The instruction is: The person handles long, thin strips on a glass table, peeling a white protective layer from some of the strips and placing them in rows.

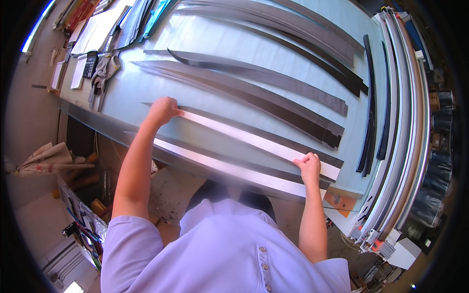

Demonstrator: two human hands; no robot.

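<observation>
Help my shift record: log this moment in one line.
left hand: holds white strip, left end; right hand: holds it near right end; nearer: second white strip; beyond: dark strips

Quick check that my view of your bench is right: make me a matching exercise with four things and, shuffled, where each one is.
Things
1. Left hand
2. Right hand
3. Calculator
4. Near white strip

Places
A. Beside the grey gloves, on the left of the table
B. Near the right end of the far white strip
C. Between the far white strip and the person's body
D. At the visible left end of the far white strip

Pairs: 1-D, 2-B, 3-A, 4-C
</observation>
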